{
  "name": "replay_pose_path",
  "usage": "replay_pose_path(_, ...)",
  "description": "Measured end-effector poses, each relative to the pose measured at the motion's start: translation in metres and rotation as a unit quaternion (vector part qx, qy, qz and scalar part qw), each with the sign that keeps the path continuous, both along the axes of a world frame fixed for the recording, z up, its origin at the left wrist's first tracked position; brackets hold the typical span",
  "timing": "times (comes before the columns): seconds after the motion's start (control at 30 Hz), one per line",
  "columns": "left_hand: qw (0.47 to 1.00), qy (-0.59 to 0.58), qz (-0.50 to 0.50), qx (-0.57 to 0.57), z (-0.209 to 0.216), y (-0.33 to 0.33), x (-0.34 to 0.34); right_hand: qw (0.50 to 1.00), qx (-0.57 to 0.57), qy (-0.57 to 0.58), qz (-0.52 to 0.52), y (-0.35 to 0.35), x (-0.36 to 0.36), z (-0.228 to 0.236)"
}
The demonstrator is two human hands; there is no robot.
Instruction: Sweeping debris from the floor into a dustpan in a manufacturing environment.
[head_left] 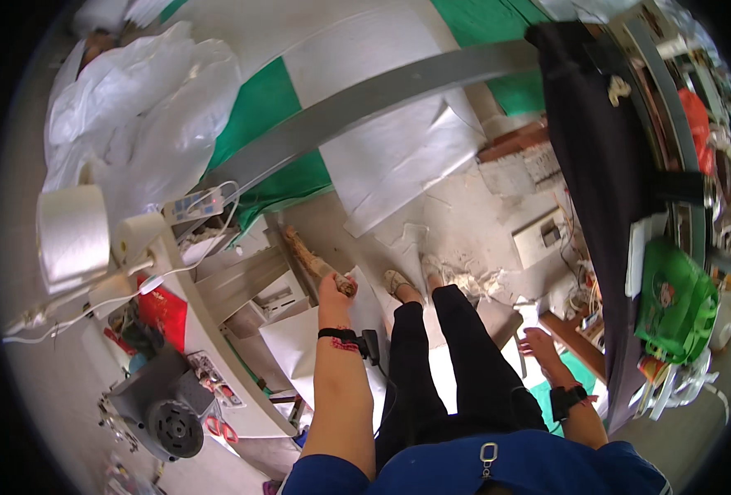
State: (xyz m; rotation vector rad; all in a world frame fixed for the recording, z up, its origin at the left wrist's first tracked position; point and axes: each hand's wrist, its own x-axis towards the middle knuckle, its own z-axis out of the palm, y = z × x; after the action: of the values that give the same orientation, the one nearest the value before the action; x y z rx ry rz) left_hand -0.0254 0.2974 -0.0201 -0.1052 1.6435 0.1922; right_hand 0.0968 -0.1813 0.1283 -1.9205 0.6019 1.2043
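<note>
My left hand [331, 289] is closed around the near end of a long, rough brownish bundle [306, 254], which looks like a short hand broom, though its kind is not certain. The bundle slants away to the far left, above the floor beside the work table. On the other side of my legs, my right hand [540, 345] hangs with its fingers apart and holds nothing that I can see. Dark straps go round both wrists.
Left of me stands a table [217, 330] with a dark grey machine [167, 412], red scissors [221, 429] and a power strip [194, 206]. A grey beam [382, 95] crosses ahead. Scraps [477, 285] lie near my feet. At right hang black cloth [596, 165] and a green bag [679, 301].
</note>
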Motion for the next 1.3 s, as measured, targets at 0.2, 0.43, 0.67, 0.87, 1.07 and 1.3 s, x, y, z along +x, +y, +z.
replay_pose_path(0.2, 0.996, -0.026, -0.084, -0.002, -0.017, -0.014, -0.005, 0.991, -0.085, 0.068, -0.073, -0.1, -0.094, -0.001)
replay_pose_path(0.43, 0.973, -0.086, -0.212, 0.004, -0.005, 0.007, 0.0, 0.993, -0.063, -0.003, 0.101, -0.143, -0.162, -0.02)
replay_pose_path(0.67, 0.954, -0.188, -0.232, 0.034, -0.032, -0.112, 0.028, 0.997, -0.057, -0.003, -0.044, -0.22, -0.21, -0.02)
replay_pose_path(0.87, 0.928, -0.087, -0.361, -0.035, -0.005, -0.302, -0.018, 0.993, -0.083, -0.004, -0.081, -0.259, -0.269, -0.023)
replay_pose_path(1.07, 0.789, -0.148, -0.593, -0.058, 0.09, -0.336, -0.07, 0.95, -0.207, -0.234, 0.005, -0.253, -0.256, -0.063)
replay_pose_path(1.3, 0.599, -0.091, -0.77, 0.202, 0.063, -0.297, 0.047, 0.962, -0.268, -0.038, -0.025, -0.225, -0.19, -0.101)
